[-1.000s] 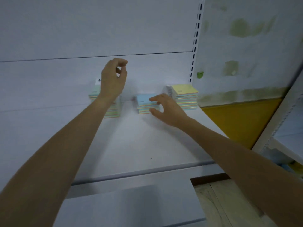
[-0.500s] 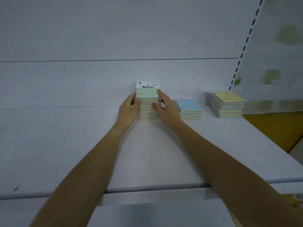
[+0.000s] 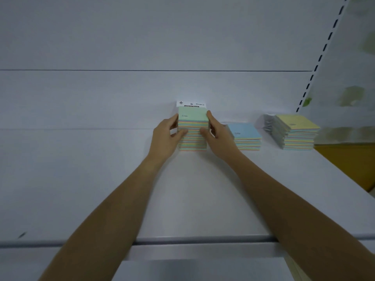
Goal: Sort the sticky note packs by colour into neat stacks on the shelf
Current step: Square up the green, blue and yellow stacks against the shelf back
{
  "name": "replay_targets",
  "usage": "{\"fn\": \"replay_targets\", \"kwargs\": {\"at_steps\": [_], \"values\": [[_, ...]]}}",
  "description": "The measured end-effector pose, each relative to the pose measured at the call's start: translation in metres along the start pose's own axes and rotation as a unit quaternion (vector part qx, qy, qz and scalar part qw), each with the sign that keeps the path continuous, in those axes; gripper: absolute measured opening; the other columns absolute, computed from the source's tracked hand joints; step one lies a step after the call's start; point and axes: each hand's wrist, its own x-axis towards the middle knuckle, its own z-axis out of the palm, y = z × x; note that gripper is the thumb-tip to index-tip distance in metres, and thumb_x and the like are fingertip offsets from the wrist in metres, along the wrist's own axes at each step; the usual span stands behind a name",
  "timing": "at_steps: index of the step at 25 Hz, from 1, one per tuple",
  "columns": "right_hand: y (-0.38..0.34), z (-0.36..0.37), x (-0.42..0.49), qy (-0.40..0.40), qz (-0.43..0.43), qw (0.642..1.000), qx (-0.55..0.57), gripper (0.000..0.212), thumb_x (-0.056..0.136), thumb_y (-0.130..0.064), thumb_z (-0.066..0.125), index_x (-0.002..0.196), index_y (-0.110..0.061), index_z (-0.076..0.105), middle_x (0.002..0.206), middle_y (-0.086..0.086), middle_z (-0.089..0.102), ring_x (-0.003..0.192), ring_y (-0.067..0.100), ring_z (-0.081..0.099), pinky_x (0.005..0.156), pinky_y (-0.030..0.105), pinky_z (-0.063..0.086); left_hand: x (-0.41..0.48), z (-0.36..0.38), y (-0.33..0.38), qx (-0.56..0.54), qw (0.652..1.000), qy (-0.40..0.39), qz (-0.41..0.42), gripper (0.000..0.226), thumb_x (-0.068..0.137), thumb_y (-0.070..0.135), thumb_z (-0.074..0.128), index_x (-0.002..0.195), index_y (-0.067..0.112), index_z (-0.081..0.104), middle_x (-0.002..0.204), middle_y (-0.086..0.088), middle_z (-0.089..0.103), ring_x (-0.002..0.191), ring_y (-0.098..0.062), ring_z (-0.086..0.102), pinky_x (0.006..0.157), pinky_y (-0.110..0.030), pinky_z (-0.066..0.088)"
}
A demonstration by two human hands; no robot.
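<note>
**Both hands clasp the green stack**

The green stack point(image 3: 192, 130) stands on the white shelf point(image 3: 101, 189), far back and close to the back panel point(image 3: 142, 37). Its top pack is pale green, and the edges below show thin bands of mixed pastel colours. A white header card point(image 3: 191, 104) with dark print sticks up behind the top pack.

The left hand point(image 3: 165, 136) grips the stack's left side, fingers against that side and thumb on the front edges. The right hand point(image 3: 218, 138) grips the right side the same way, with one fingertip reaching the top corner. Both forearms stretch in over the shelf's front lip.

Just right of the right hand sits the blue stack point(image 3: 244, 136), lower than the green one; the hand hides its left edge. Further right, apart from it, is the yellow stack point(image 3: 297, 131), with clear wrapper ends bunched on its left. Behind it rises a slotted upright point(image 3: 322, 51), and an orange panel point(image 3: 349, 165) shows below the shelf's right end
</note>
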Motion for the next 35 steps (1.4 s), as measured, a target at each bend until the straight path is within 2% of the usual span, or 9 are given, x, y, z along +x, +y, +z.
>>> {"fn": "replay_targets", "kwargs": {"at_steps": [4,9,14,17,20,24,29,32,35], "values": [[-0.001,0.0,-0.002,-0.005,0.03,0.997,0.076,0.054,0.093,-0.015,0.049,0.142,-0.012,0.026,0.103,-0.016,0.05,0.099,0.006,0.048,0.074,-0.01,0.03,-0.003,0.002,0.0,0.023,1.0,0.011,-0.002,0.042,0.086,0.014,0.061,0.128,0.011,0.053,0.115,-0.012,0.063,0.1,-0.012,0.058,0.075,0.009,0.035],[-0.004,0.004,0.0,0.023,0.075,0.99,0.118,0.034,0.096,-0.021,0.039,0.128,-0.015,0.047,0.093,-0.012,0.055,0.087,0.0,0.054,0.08,0.014,0.037,-0.003,0.003,0.002,-0.021,0.998,0.047,-0.043,0.037,0.091,0.023,0.054,0.127,0.012,0.054,0.126,-0.009,0.06,0.102,-0.014,0.06,0.076,0.001,0.041],[-0.004,0.0,-0.002,0.035,0.095,0.989,0.112,0.017,0.094,-0.019,0.046,0.104,-0.015,0.058,0.078,-0.014,0.059,0.072,-0.006,0.057,0.064,-0.004,0.037,-0.003,0.003,0.001,-0.034,0.994,0.038,-0.092,0.045,0.087,0.027,0.06,0.129,0.012,0.052,0.128,-0.005,0.058,0.108,-0.015,0.059,0.087,-0.013,0.043],[-0.004,0.003,-0.007,-0.019,0.096,0.989,0.112,0.03,0.088,-0.009,0.054,0.117,-0.006,0.053,0.116,0.007,0.065,0.112,0.014,0.059,0.102,0.031,0.044,-0.004,0.002,-0.002,-0.048,0.993,0.029,-0.103,0.041,0.086,0.021,0.063,0.123,0.006,0.056,0.122,-0.007,0.063,0.108,-0.017,0.061,0.084,-0.007,0.044],[-0.003,0.003,-0.009,-0.004,0.075,0.996,0.04,0.034,0.088,-0.014,0.054,0.122,-0.011,0.055,0.119,0.008,0.064,0.108,0.033,0.058,0.097,0.048,0.044,-0.004,0.002,-0.002,-0.043,0.995,0.031,-0.08,0.031,0.088,0.017,0.059,0.116,0.006,0.062,0.114,-0.009,0.068,0.104,-0.019,0.065,0.083,-0.008,0.044],[-0.004,0.002,-0.01,-0.004,0.065,0.997,0.03,0.028,0.089,-0.017,0.052,0.116,-0.016,0.059,0.111,0.013,0.067,0.105,0.036,0.059,0.095,0.047,0.045,-0.005,-0.002,-0.001,-0.062,0.995,-0.004,-0.079,0.031,0.087,0.016,0.06,0.117,0.009,0.062,0.114,-0.008,0.068,0.104,-0.02,0.064,0.091,-0.021,0.046],[-0.007,-0.002,-0.009,0.013,0.102,0.989,0.11,0.026,0.092,-0.017,0.05,0.114,-0.011,0.062,0.098,-0.001,0.064,0.078,-0.003,0.058,0.062,-0.007,0.037,-0.005,-0.001,0.002,-0.04,0.996,-0.002,-0.077,0.036,0.083,0.012,0.064,0.119,0.009,0.061,0.117,-0.008,0.067,0.101,-0.017,0.062,0.08,-0.002,0.042],[-0.007,-0.004,-0.009,0.006,0.125,0.983,0.137,0.03,0.09,-0.015,0.052,0.118,-0.007,0.059,0.1,0.001,0.062,0.077,-0.006,0.055,0.065,-0.004,0.039,-0.006,-0.001,0.002,-0.043,0.995,-0.004,-0.094,0.043,0.083,0.013,0.065,0.125,0.008,0.057,0.122,-0.007,0.064,0.109,-0.02,0.061,0.086,-0.006,0.044],[-0.004,0.001,-0.013,-0.041,0.135,0.986,0.085,0.036,0.083,-0.012,0.061,0.118,-0.006,0.056,0.117,0.01,0.064,0.106,0.019,0.06,0.095,0.026,0.047,-0.007,-0.005,-0.003,-0.037,0.984,-0.069,-0.162,0.059,0.078,0.017,0.071,0.132,0.006,0.048,0.132,-0.011,0.057,0.118,-0.024,0.056,0.103,-0.03,0.044]]}}
